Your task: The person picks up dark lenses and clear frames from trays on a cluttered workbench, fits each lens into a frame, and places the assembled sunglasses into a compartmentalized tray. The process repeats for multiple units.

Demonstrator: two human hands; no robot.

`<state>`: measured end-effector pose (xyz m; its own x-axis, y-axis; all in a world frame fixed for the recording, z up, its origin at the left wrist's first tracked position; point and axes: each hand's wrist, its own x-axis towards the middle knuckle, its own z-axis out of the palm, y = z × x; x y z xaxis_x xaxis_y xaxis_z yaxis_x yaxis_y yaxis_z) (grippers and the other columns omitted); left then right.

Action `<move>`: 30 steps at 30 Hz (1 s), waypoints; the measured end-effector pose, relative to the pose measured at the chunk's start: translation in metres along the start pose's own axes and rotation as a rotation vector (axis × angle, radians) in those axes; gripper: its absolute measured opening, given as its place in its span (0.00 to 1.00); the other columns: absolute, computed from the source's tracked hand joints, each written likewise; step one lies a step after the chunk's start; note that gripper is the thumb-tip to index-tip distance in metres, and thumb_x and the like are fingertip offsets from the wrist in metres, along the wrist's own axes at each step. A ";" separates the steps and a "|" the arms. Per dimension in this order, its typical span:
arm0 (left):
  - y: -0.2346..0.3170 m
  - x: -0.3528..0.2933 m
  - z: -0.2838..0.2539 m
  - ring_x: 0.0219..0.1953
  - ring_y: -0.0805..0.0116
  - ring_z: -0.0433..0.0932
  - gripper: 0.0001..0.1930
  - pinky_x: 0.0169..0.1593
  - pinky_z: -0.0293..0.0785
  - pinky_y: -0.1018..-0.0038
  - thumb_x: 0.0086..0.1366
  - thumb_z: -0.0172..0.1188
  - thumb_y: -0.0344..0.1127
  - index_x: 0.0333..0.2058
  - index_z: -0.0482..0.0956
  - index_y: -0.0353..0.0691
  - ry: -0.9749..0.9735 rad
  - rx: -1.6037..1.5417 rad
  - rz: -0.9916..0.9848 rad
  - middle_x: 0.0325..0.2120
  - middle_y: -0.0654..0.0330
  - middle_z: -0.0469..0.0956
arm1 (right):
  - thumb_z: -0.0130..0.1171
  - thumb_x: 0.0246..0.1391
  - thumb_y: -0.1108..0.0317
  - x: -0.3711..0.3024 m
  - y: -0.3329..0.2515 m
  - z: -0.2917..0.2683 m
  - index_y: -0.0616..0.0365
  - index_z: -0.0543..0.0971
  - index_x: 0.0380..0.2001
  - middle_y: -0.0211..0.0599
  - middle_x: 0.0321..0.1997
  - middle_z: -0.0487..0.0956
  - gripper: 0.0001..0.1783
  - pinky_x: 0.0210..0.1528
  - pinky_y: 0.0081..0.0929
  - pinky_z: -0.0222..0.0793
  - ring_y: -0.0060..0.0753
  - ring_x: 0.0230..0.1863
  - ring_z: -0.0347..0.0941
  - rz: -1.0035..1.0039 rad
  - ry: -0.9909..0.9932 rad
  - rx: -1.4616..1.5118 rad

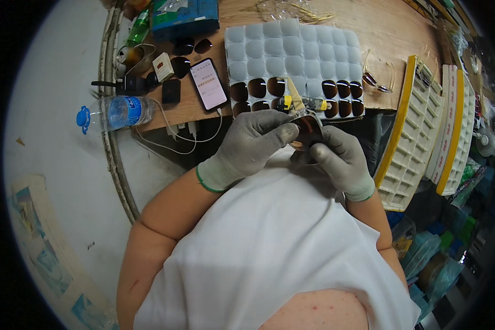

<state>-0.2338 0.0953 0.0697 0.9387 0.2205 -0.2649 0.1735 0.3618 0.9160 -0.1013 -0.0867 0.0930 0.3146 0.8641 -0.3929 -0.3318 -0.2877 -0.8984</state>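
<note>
In front of my chest both gloved hands hold a pair of sunglasses [310, 131] with a dark brown lens and a thin rim; much of it is hidden by fingers. My left hand [253, 138] pinches its left side between thumb and fingers. On the other side, my right hand [342, 158] grips it, thumb low on the lens. Just beyond them a padded grey tray [291, 47] bears rows of brown lenses [342, 89] along its near side. A yellow and black tool [315, 103] lies at the tray's near edge, beside a tan strip [295, 92].
On the wooden table's left are a charging phone [208, 84], a small box [163, 66], loose dark lenses [181, 67] and a water bottle [121, 113]. Glasses frames [378, 82] lie right of the grey tray. Yellow-edged compartment trays [410, 132] lean farther right. A white cable [176, 148] hangs off the edge.
</note>
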 end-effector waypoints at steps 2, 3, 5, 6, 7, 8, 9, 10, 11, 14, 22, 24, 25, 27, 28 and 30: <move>-0.001 -0.001 -0.002 0.34 0.81 0.71 0.14 0.39 0.69 0.80 0.71 0.62 0.41 0.38 0.82 0.33 -0.007 0.021 0.004 0.29 0.67 0.77 | 0.52 0.67 0.69 -0.001 -0.002 0.000 0.69 0.77 0.51 0.38 0.40 0.83 0.15 0.49 0.25 0.76 0.24 0.42 0.80 -0.012 -0.033 -0.071; -0.001 0.000 -0.003 0.33 0.81 0.71 0.14 0.39 0.68 0.80 0.71 0.61 0.41 0.37 0.82 0.33 -0.012 0.032 0.005 0.28 0.67 0.77 | 0.52 0.67 0.69 0.000 -0.002 0.000 0.69 0.77 0.50 0.38 0.40 0.83 0.15 0.48 0.25 0.76 0.24 0.42 0.79 -0.018 -0.049 -0.105; 0.001 -0.002 0.000 0.33 0.81 0.71 0.14 0.38 0.68 0.80 0.70 0.62 0.41 0.36 0.82 0.33 0.019 -0.075 -0.017 0.28 0.68 0.77 | 0.53 0.67 0.69 0.001 -0.002 -0.001 0.69 0.78 0.50 0.39 0.40 0.83 0.15 0.49 0.26 0.77 0.25 0.42 0.80 -0.050 -0.049 -0.085; 0.004 -0.001 0.002 0.33 0.81 0.71 0.14 0.37 0.67 0.80 0.70 0.62 0.41 0.36 0.83 0.34 0.028 -0.127 -0.027 0.28 0.68 0.77 | 0.53 0.67 0.69 0.000 -0.002 -0.002 0.69 0.78 0.49 0.40 0.40 0.83 0.15 0.49 0.26 0.77 0.26 0.42 0.80 -0.069 -0.043 -0.077; 0.006 0.000 0.000 0.36 0.80 0.73 0.13 0.42 0.70 0.79 0.70 0.62 0.39 0.40 0.82 0.33 -0.030 -0.136 -0.037 0.32 0.66 0.79 | 0.54 0.66 0.68 -0.001 -0.001 -0.003 0.69 0.78 0.49 0.40 0.40 0.83 0.15 0.49 0.27 0.77 0.27 0.42 0.80 -0.035 -0.060 0.005; 0.007 0.001 -0.004 0.39 0.79 0.76 0.13 0.47 0.72 0.77 0.70 0.62 0.37 0.44 0.82 0.32 -0.089 -0.144 -0.048 0.35 0.64 0.81 | 0.54 0.66 0.68 -0.003 0.000 -0.006 0.69 0.79 0.48 0.41 0.40 0.83 0.15 0.50 0.27 0.77 0.27 0.42 0.81 -0.002 -0.076 0.086; 0.009 0.000 -0.008 0.43 0.77 0.78 0.14 0.52 0.74 0.76 0.71 0.62 0.35 0.49 0.82 0.31 -0.136 -0.151 -0.057 0.39 0.62 0.83 | 0.54 0.66 0.68 -0.003 0.001 -0.008 0.69 0.79 0.48 0.41 0.40 0.83 0.15 0.50 0.27 0.77 0.28 0.43 0.81 0.031 -0.104 0.169; 0.013 -0.001 -0.010 0.44 0.77 0.78 0.14 0.53 0.74 0.76 0.70 0.62 0.35 0.49 0.82 0.31 -0.196 -0.162 -0.080 0.40 0.62 0.83 | 0.54 0.66 0.67 -0.004 0.000 -0.011 0.69 0.79 0.47 0.42 0.40 0.83 0.15 0.49 0.27 0.77 0.28 0.43 0.81 0.033 -0.137 0.171; 0.018 -0.002 -0.012 0.45 0.77 0.78 0.15 0.54 0.74 0.75 0.70 0.62 0.34 0.50 0.82 0.30 -0.255 -0.174 -0.103 0.41 0.61 0.83 | 0.54 0.66 0.67 -0.005 -0.001 -0.014 0.69 0.79 0.47 0.42 0.40 0.84 0.15 0.49 0.27 0.77 0.29 0.43 0.81 0.034 -0.169 0.174; 0.019 0.000 -0.017 0.47 0.75 0.79 0.17 0.56 0.73 0.75 0.70 0.62 0.34 0.52 0.81 0.30 -0.333 -0.094 -0.098 0.44 0.58 0.84 | 0.54 0.67 0.65 -0.005 -0.004 -0.015 0.69 0.80 0.46 0.41 0.38 0.83 0.16 0.45 0.27 0.77 0.28 0.41 0.80 0.008 -0.158 0.102; 0.019 -0.002 -0.010 0.47 0.72 0.78 0.16 0.55 0.73 0.74 0.68 0.63 0.35 0.50 0.83 0.31 -0.312 -0.037 -0.037 0.43 0.57 0.83 | 0.53 0.67 0.64 -0.007 -0.004 -0.020 0.69 0.80 0.45 0.38 0.34 0.83 0.17 0.42 0.26 0.77 0.27 0.36 0.81 -0.083 -0.161 -0.012; 0.021 -0.001 -0.015 0.47 0.72 0.78 0.15 0.54 0.73 0.73 0.68 0.64 0.35 0.48 0.84 0.31 -0.350 -0.009 -0.047 0.44 0.57 0.83 | 0.53 0.67 0.65 -0.004 -0.008 -0.024 0.69 0.80 0.46 0.38 0.33 0.83 0.16 0.41 0.26 0.77 0.28 0.36 0.81 -0.092 -0.231 -0.017; 0.022 0.001 -0.015 0.47 0.72 0.77 0.15 0.54 0.72 0.73 0.68 0.64 0.36 0.48 0.84 0.31 -0.352 -0.004 -0.031 0.44 0.57 0.83 | 0.52 0.67 0.66 -0.003 -0.009 -0.025 0.68 0.80 0.44 0.39 0.34 0.83 0.15 0.41 0.26 0.77 0.28 0.36 0.81 -0.098 -0.233 -0.025; 0.018 0.001 -0.008 0.46 0.74 0.76 0.14 0.52 0.72 0.76 0.69 0.62 0.35 0.48 0.83 0.30 -0.282 -0.017 0.043 0.42 0.58 0.81 | 0.52 0.68 0.67 -0.003 -0.009 -0.022 0.68 0.80 0.44 0.38 0.33 0.83 0.14 0.41 0.26 0.77 0.27 0.35 0.81 -0.103 -0.139 -0.061; 0.018 0.001 -0.001 0.40 0.76 0.73 0.14 0.45 0.68 0.76 0.69 0.62 0.37 0.44 0.83 0.30 -0.204 0.011 0.056 0.37 0.61 0.78 | 0.51 0.68 0.67 -0.001 -0.009 -0.021 0.68 0.80 0.43 0.38 0.33 0.83 0.14 0.41 0.26 0.77 0.27 0.35 0.80 -0.105 -0.097 -0.079; 0.016 0.003 0.011 0.30 0.79 0.67 0.15 0.32 0.61 0.78 0.69 0.62 0.41 0.36 0.82 0.31 -0.045 0.068 0.079 0.26 0.67 0.71 | 0.52 0.67 0.69 -0.001 -0.006 -0.019 0.67 0.80 0.42 0.37 0.33 0.83 0.12 0.39 0.25 0.76 0.24 0.33 0.79 -0.094 -0.039 -0.070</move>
<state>-0.2255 0.0920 0.0865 0.9624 0.2048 -0.1784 0.1165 0.2821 0.9523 -0.0827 -0.0938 0.0948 0.3059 0.9037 -0.2996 -0.2390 -0.2317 -0.9430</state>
